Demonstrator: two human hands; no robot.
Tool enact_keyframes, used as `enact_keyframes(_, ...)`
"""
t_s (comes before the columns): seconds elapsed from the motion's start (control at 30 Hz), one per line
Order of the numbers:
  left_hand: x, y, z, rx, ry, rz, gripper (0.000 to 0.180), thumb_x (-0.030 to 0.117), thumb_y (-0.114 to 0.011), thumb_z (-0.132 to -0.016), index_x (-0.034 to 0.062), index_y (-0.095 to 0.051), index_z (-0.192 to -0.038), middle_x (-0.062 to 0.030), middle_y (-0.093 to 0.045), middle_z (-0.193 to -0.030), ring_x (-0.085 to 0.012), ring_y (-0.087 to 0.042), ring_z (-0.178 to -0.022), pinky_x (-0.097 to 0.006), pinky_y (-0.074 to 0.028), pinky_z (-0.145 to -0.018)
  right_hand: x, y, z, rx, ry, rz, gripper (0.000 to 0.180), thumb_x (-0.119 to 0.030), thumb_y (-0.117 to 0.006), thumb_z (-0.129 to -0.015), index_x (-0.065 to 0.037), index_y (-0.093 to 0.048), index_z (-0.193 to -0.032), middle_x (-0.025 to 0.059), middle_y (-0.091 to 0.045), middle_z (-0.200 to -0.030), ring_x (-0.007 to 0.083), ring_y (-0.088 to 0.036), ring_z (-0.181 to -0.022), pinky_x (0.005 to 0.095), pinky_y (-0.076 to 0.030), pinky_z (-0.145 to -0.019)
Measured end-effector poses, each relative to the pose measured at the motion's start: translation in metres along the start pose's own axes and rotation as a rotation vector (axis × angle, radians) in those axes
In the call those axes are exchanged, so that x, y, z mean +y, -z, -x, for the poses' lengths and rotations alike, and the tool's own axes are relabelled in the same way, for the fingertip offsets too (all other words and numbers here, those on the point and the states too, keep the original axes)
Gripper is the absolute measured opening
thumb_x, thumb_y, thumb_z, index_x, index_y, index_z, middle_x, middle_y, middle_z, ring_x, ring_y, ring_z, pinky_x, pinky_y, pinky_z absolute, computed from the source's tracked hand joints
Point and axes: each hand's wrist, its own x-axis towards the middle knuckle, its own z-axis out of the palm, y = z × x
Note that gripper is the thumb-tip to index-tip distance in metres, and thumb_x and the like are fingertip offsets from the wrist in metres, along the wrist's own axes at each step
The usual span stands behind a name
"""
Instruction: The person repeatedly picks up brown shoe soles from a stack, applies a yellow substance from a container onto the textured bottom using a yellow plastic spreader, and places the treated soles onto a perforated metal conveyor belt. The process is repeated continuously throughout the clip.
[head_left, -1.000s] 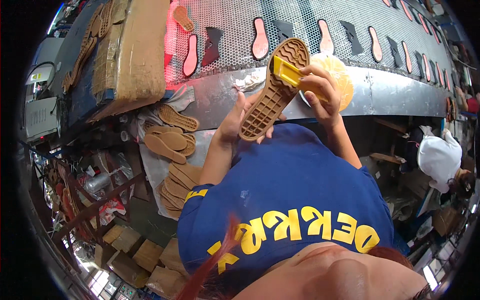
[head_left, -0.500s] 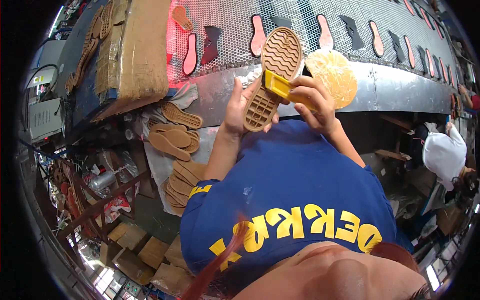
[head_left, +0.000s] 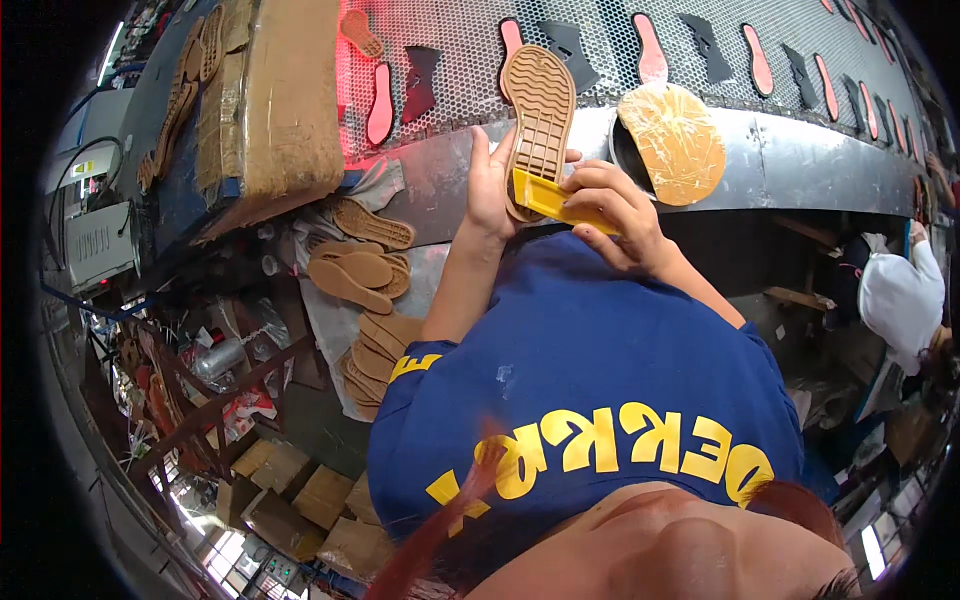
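My left hand grips a tan rubber shoe sole from its left side, tread facing me. The sole stands nearly upright over the edge of a perforated metal belt. My right hand holds a flat yellow tool and presses it across the sole's lower end. Both forearms reach out from my blue shirt with yellow letters.
Pink and black insoles lie along the belt. A round disc with a yellowish crust sits right of my hands. To the left are a pile of tan soles and a cardboard box. A person in white is at right.
The sole has swung from a tilt to nearly upright and shifted left. My right hand and the yellow tool have slid from its upper part to its lower end.
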Motion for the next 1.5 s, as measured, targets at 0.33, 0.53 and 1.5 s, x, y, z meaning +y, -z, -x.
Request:
enact_keyframes(0.33, 0.008, -0.006, 0.000, 0.036, 0.071, 0.038, 0.095, 0.076, -0.007, -0.090, 0.0006, -0.036, -0.140, -0.0312, -0.058, -0.118, -0.0378, -0.065, -0.100, -0.046, -0.057, -0.081, 0.002, 0.015, -0.006, -0.192, -0.014, -0.162, 0.027, -0.007, -0.069, -0.082, -0.001, -0.056, -0.106, 0.0160, -0.057, -0.116, 0.0349, -0.057, -0.110, 0.0430, -0.046, -0.096)
enact_keyframes(0.53, 0.009, -0.003, 0.001, 0.098, 0.144, 0.326, 0.096, 0.077, -0.007, -0.089, 0.0011, -0.035, -0.141, -0.0312, -0.057, -0.119, -0.0393, -0.065, -0.099, -0.048, -0.059, -0.076, 0.010, 0.021, -0.013, -0.280, -0.030, -0.304, 0.025, -0.004, -0.067, -0.084, -0.002, -0.056, -0.107, 0.0151, -0.057, -0.118, 0.0326, -0.058, -0.111, 0.0395, -0.047, -0.096)
enact_keyframes(1.5, 0.002, 0.032, 0.002, 0.046, -0.646, -0.675, 0.067, -0.006, -0.077, -0.073, 0.0056, -0.039, -0.126, -0.0157, -0.051, -0.132, -0.0230, -0.051, -0.123, -0.037, -0.047, -0.103, 0.156, -0.035, 0.141, 0.451, -0.655, 0.420, 0.014, -0.010, -0.062, -0.088, -0.009, -0.069, -0.100, 0.0114, -0.057, -0.084, 0.0282, -0.058, -0.079, 0.0376, -0.045, -0.072)
